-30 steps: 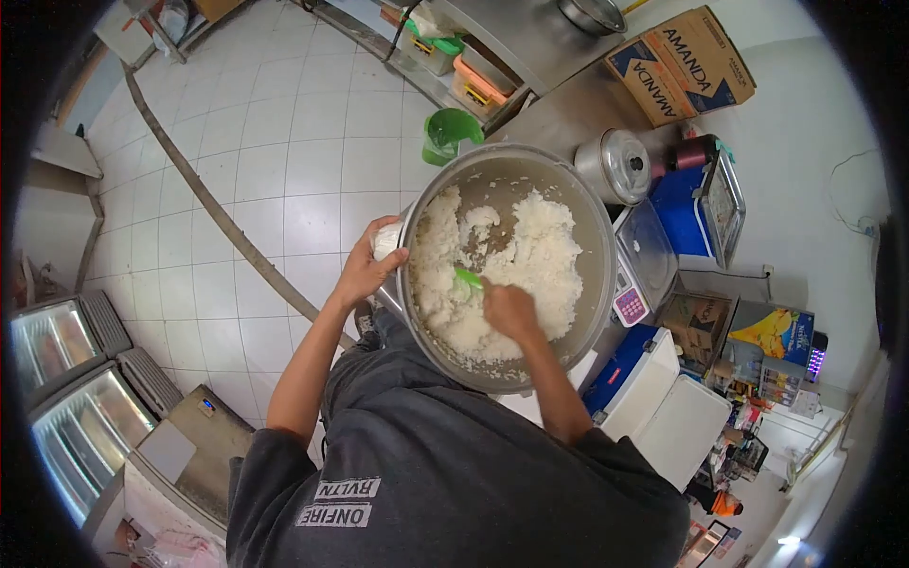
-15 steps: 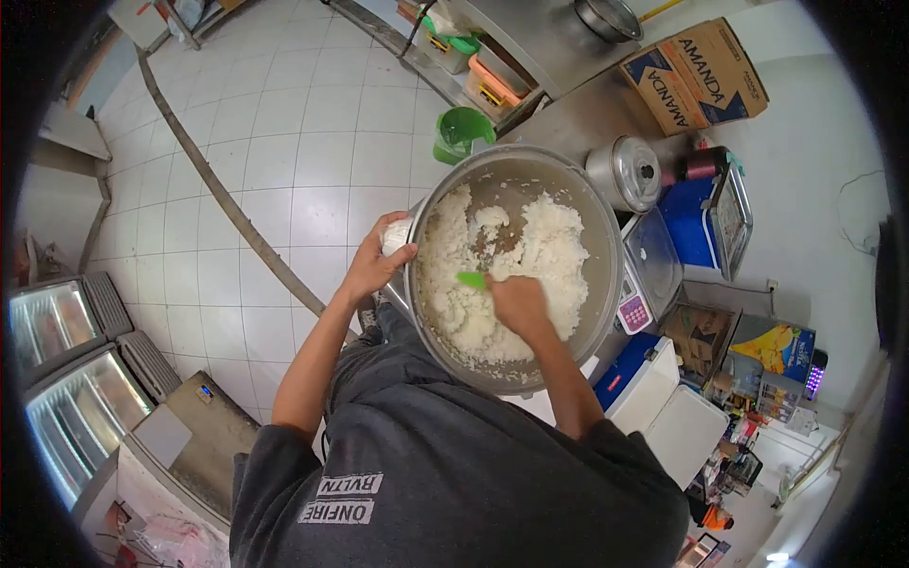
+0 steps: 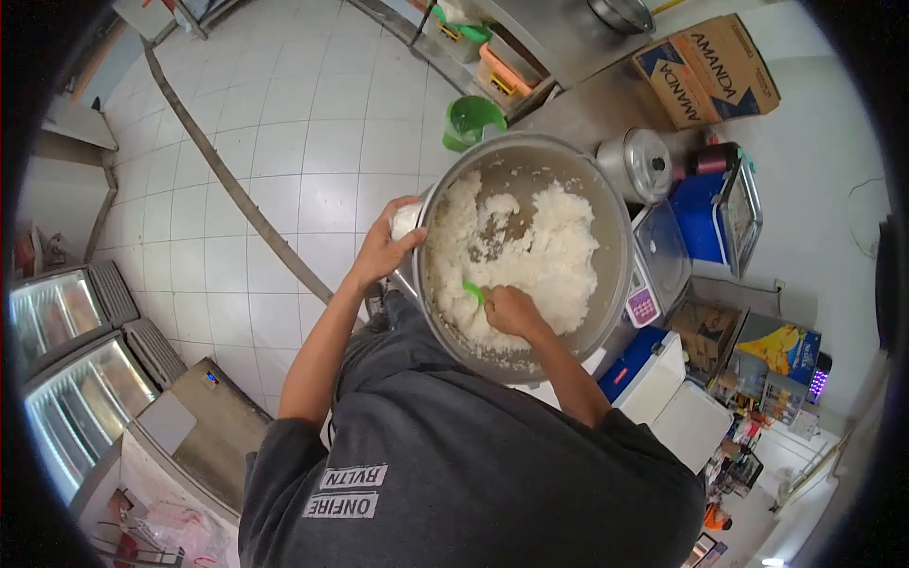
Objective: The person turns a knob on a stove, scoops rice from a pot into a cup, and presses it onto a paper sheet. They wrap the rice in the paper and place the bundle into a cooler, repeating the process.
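A wide grey metal pot tilts in front of my body, with white cooked rice spread over its bottom and up one side. At the pot's left edge, my left hand is closed, its thumb over the rim and its fingers round a white, cloth-like wad pressed against the outside. My right hand reaches inside and grips a green rice paddle. The paddle's blade is partly sunk in the rice on the near left side. A bare patch of pot bottom shows beyond it.
Beside the pot on the right stand a lidded metal pot, a scale with a pink keypad and a blue cooler. A green bucket sits past the far rim. An AMANDA carton rests at the upper right.
The green paddle has turned and moved slightly toward me through the rice, my right hand with it. My left hand keeps its hold at the rim. The whole view has shifted a little.
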`<state>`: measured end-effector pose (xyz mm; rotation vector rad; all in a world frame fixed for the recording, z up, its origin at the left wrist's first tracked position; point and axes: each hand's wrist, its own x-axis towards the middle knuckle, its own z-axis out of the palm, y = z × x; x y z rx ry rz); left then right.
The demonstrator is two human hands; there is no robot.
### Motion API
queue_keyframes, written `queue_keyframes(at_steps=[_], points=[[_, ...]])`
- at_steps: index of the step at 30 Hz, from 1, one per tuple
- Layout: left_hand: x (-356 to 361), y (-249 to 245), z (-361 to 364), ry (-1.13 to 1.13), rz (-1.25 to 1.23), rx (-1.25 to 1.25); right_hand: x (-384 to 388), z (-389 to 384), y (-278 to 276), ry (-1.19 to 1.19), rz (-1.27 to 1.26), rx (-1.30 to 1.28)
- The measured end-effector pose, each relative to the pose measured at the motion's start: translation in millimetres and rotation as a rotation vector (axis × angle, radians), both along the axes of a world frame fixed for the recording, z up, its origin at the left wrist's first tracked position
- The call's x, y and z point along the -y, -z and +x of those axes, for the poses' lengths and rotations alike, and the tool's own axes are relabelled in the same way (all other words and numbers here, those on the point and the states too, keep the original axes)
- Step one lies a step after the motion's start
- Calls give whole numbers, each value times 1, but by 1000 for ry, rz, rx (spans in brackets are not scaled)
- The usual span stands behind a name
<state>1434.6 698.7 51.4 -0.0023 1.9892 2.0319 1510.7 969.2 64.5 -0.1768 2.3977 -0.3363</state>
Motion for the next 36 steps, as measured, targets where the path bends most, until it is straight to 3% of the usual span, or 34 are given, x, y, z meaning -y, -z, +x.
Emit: queue_keyframes(at_steps=[5,7,11,14,17,19,20,22,23,24,25,26,28,29,31,32,34,36], points=[[-1,2,-4,27,58,14,-20,16,17,-43,-185,12],[2,-11,-8,49,11,54,-28,-2,24,-83,-299,171],[1,-6,-6,43,-4,30,-42,-17,31,-95,-376,241],[-2,-5,-6,20,37,-13,-49,-29,27,-262,-480,462],[2,-14,-2,4,-63,-16,-50,-32,12,-179,-432,554],[7,-35,0,-85,-189,-112,-61,-39,1,47,-398,789],[7,-50,2,-77,-183,-118,-72,-34,3,56,-397,781],[1,-84,11,-206,10,-127,-94,-19,7,319,-596,701],[-12,-100,18,-206,79,-30,-101,-19,-9,320,-590,689],[-22,-105,27,-178,105,30,-101,-21,-39,509,-600,643],[-37,-81,34,-150,214,79,-100,-23,-61,696,-614,588],[-57,-63,41,-155,288,151,-97,-22,-73,693,-622,567],[-97,-74,51,-152,548,445,-87,-12,-86,972,-680,268],[-113,-68,51,-97,634,557,-79,-4,-78,975,-688,249],[-149,-43,42,-58,718,621,-43,11,-48,376,-311,-694],[-157,-37,35,-30,801,697,-14,13,-52,384,-318,-708],[-156,-38,23,-7,724,730,39,20,-75,576,159,-596],[-157,-38,6,6,659,754,44,26,-73,545,159,-546]])
